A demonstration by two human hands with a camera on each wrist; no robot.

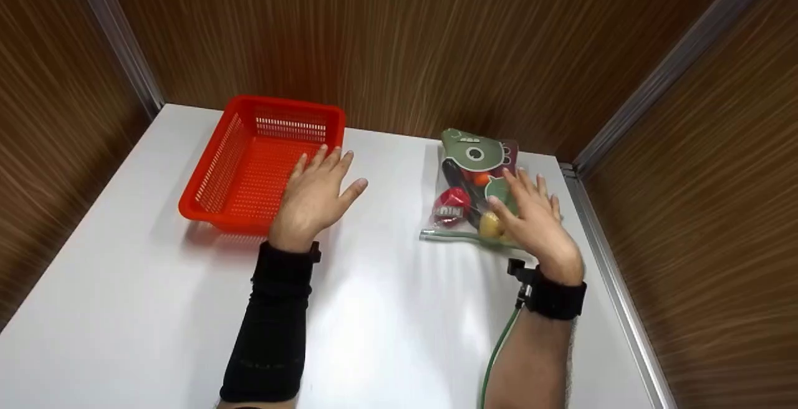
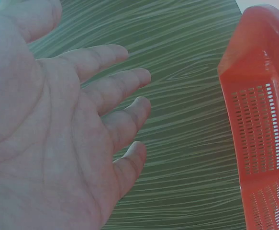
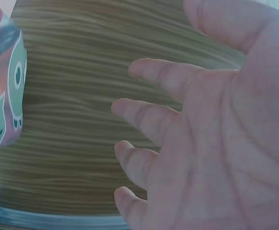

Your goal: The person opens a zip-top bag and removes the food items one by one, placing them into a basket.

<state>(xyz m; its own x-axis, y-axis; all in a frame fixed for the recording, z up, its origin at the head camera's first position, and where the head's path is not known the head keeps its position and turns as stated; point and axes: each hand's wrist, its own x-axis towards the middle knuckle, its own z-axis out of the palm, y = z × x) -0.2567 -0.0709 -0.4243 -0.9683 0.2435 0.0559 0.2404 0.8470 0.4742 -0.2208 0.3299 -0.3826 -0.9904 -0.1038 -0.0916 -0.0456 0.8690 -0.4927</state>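
Left hand (image 1: 315,200): fingers extended and spread, thumb set well out, bare palm shown. Right hand (image 1: 533,222): fingers likewise parted, slightly bent, palm bare. A red perforated basket (image 1: 227,221) is placed ahead and left of the left hand, apart from it. Ahead and left of the right hand, also apart, a printed zip bag (image 1: 458,148) is laid on the white table (image 1: 374,334), colourful items enclosed.

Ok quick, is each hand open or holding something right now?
Left hand: open, holding nothing, near the red perforated plastic basket.
Right hand: open, holding nothing, near the clear, green-printed plastic zip bag.
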